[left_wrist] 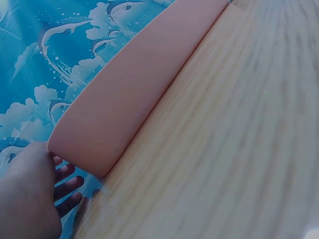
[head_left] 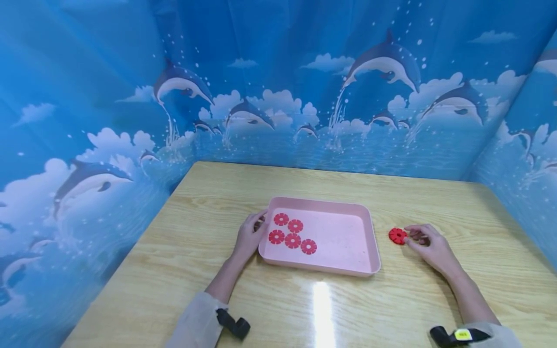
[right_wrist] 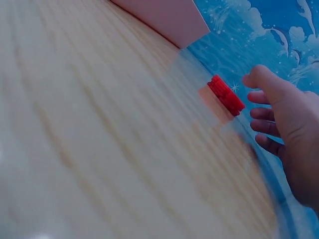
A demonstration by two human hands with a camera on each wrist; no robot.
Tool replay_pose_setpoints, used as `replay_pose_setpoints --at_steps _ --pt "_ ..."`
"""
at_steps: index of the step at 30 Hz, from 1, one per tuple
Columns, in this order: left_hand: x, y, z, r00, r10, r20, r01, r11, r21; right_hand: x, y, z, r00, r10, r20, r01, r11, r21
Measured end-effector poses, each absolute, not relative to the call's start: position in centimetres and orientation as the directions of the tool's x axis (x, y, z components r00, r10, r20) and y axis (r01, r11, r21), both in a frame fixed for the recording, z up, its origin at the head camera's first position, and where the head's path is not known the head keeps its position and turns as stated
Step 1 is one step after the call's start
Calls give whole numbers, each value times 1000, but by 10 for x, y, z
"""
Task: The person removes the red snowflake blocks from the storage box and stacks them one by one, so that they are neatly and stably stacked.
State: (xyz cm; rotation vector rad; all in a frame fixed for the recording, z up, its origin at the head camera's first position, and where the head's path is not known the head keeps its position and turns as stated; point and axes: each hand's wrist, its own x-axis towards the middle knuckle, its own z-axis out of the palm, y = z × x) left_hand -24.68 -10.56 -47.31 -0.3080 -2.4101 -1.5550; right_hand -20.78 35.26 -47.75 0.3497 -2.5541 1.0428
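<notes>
In the head view my left hand (head_left: pixel 249 237) grips the left rim of a shallow pink tray (head_left: pixel 370 232). The left wrist view shows that hand (left_wrist: pixel 32 186) at the corner of the tray wall (left_wrist: pixel 119 94), the thumb over the rim and the fingers outside it. Several flat red notched discs (head_left: pixel 293 240), with holes in their centres, lie in the tray's left half. Right of the tray, a small stack of red notched discs (head_left: pixel 397 236) stands on the table. My right hand (head_left: pixel 432 246) is beside that stack (right_wrist: pixel 226 95), thumb and fingers spread at its right side, holding nothing.
The tray and the disc stack are on a light wood-grain table (head_left: pixel 209 193). A blue curtain (head_left: pixel 278 96) printed with dolphins and clouds surrounds its back and sides. Light reflects on the table (head_left: pixel 323 309) in front of the tray.
</notes>
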Motion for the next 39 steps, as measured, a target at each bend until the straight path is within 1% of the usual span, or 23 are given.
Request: replay_pose_setpoints --at_steps 3,9,13,17,22,28,33,39 --pt "-247 -107 -474 -946 35 322 308 405 861 -207 345 -467 -902 -99 420 -365 694 -621" --pt "-246 -109 -475 -943 24 332 312 412 856 -208 308 -434 -876 -192 443 -453 645 -616" --pt "-246 -110 -475 -934 17 356 332 407 851 -212 278 -416 -883 -242 402 -460 621 -635" --pt "-247 -111 -476 -932 16 362 337 403 851 -218 247 -406 -882 -300 365 -471 603 -644" --pt "-247 -111 -477 -931 19 365 342 401 850 -226 207 -400 -866 -384 321 -496 568 -657" --pt "-247 -109 -476 -927 21 373 350 403 846 -231 166 -401 -855 -463 233 -484 552 -679" --pt "-247 -107 -475 -927 32 374 355 399 846 -234 143 -410 -846 -504 177 -475 559 -680" --pt "-249 -105 -475 -935 31 352 333 411 849 -236 127 -424 -841 -526 127 -464 580 -670"
